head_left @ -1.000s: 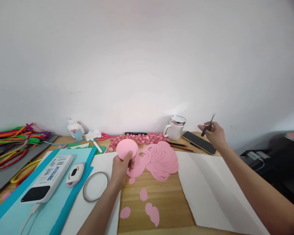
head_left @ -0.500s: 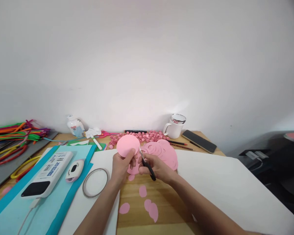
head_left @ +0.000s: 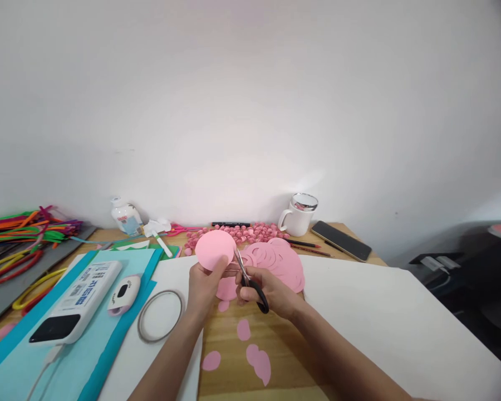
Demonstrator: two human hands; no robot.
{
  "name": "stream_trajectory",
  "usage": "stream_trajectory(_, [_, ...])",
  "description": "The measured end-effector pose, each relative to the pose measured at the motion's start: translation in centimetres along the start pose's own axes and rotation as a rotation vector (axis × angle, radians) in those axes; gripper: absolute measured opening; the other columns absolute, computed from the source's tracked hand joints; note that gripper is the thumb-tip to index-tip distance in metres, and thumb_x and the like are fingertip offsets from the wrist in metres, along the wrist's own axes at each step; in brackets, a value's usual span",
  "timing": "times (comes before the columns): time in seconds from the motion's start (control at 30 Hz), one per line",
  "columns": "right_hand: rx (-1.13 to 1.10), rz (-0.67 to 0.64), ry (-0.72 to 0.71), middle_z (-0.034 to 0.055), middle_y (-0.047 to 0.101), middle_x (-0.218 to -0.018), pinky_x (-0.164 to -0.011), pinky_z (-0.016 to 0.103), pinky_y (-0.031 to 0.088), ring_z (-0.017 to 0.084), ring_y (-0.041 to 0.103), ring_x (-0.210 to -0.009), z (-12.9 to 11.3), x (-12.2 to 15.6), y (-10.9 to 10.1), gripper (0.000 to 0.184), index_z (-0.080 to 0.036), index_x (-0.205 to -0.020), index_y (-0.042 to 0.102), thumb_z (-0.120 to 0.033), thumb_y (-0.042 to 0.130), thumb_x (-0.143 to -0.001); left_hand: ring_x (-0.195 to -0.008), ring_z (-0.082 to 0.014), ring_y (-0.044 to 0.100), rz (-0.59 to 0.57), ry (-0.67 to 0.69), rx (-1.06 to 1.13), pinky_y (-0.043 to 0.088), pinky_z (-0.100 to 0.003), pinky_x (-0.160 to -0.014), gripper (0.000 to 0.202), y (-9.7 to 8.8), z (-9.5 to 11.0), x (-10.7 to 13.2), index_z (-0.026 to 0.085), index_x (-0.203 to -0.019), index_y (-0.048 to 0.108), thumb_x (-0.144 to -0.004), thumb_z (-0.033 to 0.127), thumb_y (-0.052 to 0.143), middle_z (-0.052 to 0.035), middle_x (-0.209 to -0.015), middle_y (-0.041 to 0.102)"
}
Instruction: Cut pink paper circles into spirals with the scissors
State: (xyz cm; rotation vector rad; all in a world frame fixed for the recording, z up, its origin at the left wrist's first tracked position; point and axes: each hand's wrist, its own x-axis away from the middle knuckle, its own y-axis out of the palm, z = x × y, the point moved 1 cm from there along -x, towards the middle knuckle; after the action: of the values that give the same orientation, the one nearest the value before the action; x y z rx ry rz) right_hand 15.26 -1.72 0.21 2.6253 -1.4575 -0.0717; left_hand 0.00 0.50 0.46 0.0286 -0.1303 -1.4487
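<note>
- while the left hand pinches the pink paper disc by its lower edge, the disc stands upright just beside the pile of pink cutouts.
- the right hand grips the scissors, blades slanting up-left, tips at the disc's lower right rim.

Disc: plain pink, we see, between our left fingers.
Scissors: black handles, silver blades, in our right fingers.
Scraps: pink on tan wood, below our fingers.
Sheets: pale blue over teal, left of our fingers.
Mug: white, beyond our right fingers.
</note>
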Motion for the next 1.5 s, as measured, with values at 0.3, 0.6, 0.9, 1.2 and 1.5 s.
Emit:
stream_trajectory(0.3, [-0.029,0.034,-0.053,-0.0023,0.052,-0.069,-0.063,0.026,0.038,0.013,0.049,-0.065,0.4,-0.4,-0.5,0.035,-0.018,-0.083,0.055,-0.042,0.074,-0.067,-0.061,-0.0222,0.064,-0.099,0.011,-0.202,0.047,-0.026,-0.051,0.026,0.2,0.4,0.3,0.008,-0.067,0.069,-0.063,0.034,0.068,-0.0083,-0.064,0.07])
stream_trajectory(0.6, [-0.021,0.07,-0.064,-0.0024,0.05,-0.07,-0.065,0.026,0.039,0.012,0.049,-0.064,0.6,0.0,-0.6,0.034,-0.018,-0.084,0.057,-0.044,0.072,-0.069,-0.056,-0.0187,0.059,-0.208,0.02,-0.254,0.044,-0.025,-0.05,0.019,0.0,1.0,0.2,0.012,-0.059,0.065,-0.061,0.03,0.067,-0.0046,-0.057,0.065])
stream_trajectory(0.9, [0.017,0.114,-0.127,-0.0012,0.052,-0.068,-0.061,0.026,0.039,0.013,0.048,-0.063,1.3,-0.3,-0.2,0.03,-0.018,-0.081,0.056,-0.046,0.065,-0.076,-0.033,-0.0088,0.042,-0.283,0.005,-0.26,0.029,-0.019,-0.036,0.034,0.4,0.7,0.3,0.015,-0.047,0.056,-0.07,0.039,0.06,-0.0001,-0.035,0.05])
stream_trajectory(1.2, [0.028,0.126,-0.109,-0.0034,0.049,-0.067,-0.059,0.025,0.039,0.012,0.049,-0.063,1.6,-0.3,0.3,0.035,-0.02,-0.085,0.053,-0.044,0.072,-0.068,-0.032,-0.0065,0.035,-0.137,-0.052,-0.182,0.026,-0.019,-0.033,0.031,0.5,0.7,0.5,0.016,-0.039,0.047,-0.06,0.029,0.066,0.0032,-0.034,0.044])
stream_trajectory(1.5, [0.018,0.157,-0.111,-0.0047,0.05,-0.058,-0.05,0.022,0.034,0.011,0.05,-0.054,1.9,-0.4,0.6,0.029,-0.019,-0.076,0.051,-0.04,0.07,-0.072,-0.034,-0.0054,0.032,-0.18,-0.036,-0.178,0.026,-0.019,-0.036,0.038,0.4,1.3,0.6,0.018,-0.035,0.041,-0.061,0.03,0.065,0.0045,-0.032,0.039])
